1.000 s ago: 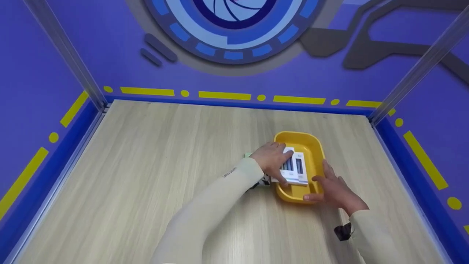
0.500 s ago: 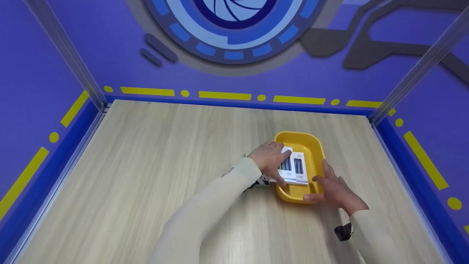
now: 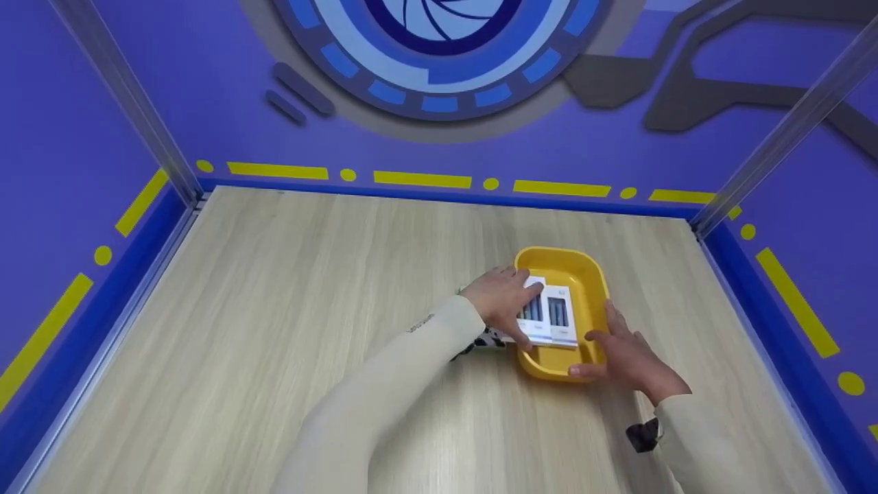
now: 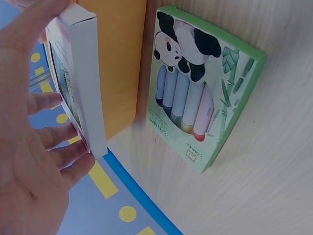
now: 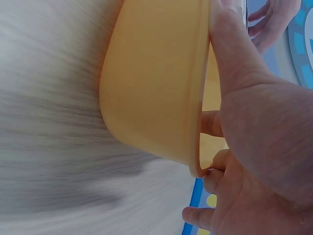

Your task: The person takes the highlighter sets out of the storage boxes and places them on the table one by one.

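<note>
A yellow tray (image 3: 591,288) sits on the wooden table, right of centre. My left hand (image 3: 504,300) grips a white box of pens (image 3: 535,312) over the tray's left side, thumb on one edge and fingers on the other; in the left wrist view this white box (image 4: 83,83) is tilted on edge. A second white box (image 3: 562,317) lies in the tray. My right hand (image 3: 621,353) holds the tray's near right rim, and the right wrist view shows the thumb on the tray rim (image 5: 198,98). A green panda marker box (image 4: 200,93) lies on the table against the tray's left wall.
The wooden table (image 3: 309,309) is bounded by purple walls with a blue and yellow border at the back and both sides. Metal posts (image 3: 147,130) stand at the back corners. A strip of the panda box (image 3: 488,337) shows below my left wrist.
My left hand and the white box have shifted slightly left and up, showing a little more of the panda box. My right hand stays on the tray's rim.
</note>
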The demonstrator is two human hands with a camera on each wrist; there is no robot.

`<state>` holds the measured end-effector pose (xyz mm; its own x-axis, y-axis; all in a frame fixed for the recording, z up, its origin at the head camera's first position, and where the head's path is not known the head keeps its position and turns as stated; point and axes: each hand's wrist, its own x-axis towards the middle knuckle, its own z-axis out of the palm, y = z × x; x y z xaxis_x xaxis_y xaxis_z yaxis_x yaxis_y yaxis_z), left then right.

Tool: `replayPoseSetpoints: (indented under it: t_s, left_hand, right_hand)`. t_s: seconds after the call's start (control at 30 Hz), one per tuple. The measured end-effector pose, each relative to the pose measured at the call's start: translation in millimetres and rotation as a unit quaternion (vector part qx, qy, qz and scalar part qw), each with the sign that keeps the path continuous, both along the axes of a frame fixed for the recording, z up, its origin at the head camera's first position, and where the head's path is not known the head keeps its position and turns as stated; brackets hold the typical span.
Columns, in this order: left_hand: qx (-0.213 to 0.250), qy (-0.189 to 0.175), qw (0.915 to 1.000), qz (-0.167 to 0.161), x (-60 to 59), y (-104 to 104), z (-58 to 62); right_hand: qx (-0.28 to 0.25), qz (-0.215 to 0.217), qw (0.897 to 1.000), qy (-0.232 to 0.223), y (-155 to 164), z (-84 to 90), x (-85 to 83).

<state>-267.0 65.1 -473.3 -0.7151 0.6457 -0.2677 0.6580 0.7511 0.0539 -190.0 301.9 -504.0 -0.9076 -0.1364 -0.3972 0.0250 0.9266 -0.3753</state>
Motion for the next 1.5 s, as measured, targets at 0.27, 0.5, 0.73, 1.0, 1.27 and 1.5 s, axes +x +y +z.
replayPoseSetpoints:
  t_s: [0.27,0.5,0.73,1.0,1.27,1.5]
  left_hand:
    - [0.005,-0.008,0.9999,0.004,0.5,-5.5,1.6]
    - [0.011,-0.012,0.9999,0.001,-0.1,-10.1,0.4]
    - [0.01,-0.011,0.9999,-0.003,-1.3,-14.0,0.7]
    - [0.01,-0.017,0.9998,0.002,0.0,-17.4,1.9]
    - [0.016,-0.01,0.9998,-0.007,1.5,-22.5,0.8]
    - [0.029,-0.017,0.9994,-0.001,2.2,-28.8,-0.5]
  right_hand:
    - [-0.007,-0.01,1.0,-0.007,0.5,-1.4,-1.5]
    - [-0.008,-0.009,1.0,-0.007,0.9,-0.8,-1.0]
    - [-0.01,-0.005,1.0,-0.004,1.7,-0.3,0.2]
    - [-0.011,-0.013,1.0,-0.007,1.2,-0.2,0.1]
    - [-0.01,-0.015,1.0,-0.007,1.4,-1.3,0.5]
    - [-0.007,-0.007,1.0,0.002,2.0,-1.1,0.2]
